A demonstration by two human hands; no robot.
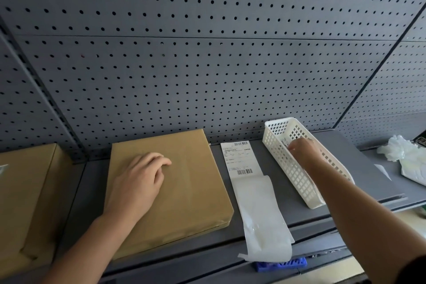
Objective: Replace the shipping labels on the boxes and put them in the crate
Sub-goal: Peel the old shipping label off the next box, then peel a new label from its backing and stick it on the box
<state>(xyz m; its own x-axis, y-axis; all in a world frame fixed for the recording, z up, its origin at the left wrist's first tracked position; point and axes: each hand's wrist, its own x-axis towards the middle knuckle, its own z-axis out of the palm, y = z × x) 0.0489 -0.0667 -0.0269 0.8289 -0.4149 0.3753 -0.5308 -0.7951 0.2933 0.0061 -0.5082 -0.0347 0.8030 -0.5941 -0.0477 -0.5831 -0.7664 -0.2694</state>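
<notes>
- Centre left: left hand [140,182] lies relaxed on a cardboard box [184,191].
- Centre right: right hand [304,148] inside white basket [288,168], grip unclear.
- Between them: printed label strip [242,159].

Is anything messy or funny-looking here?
Yes. The long label strip beside the brown box hangs over the front edge of the shelf, its blank end curling. A white scrap lies loose by crumpled plastic on the right.
</notes>
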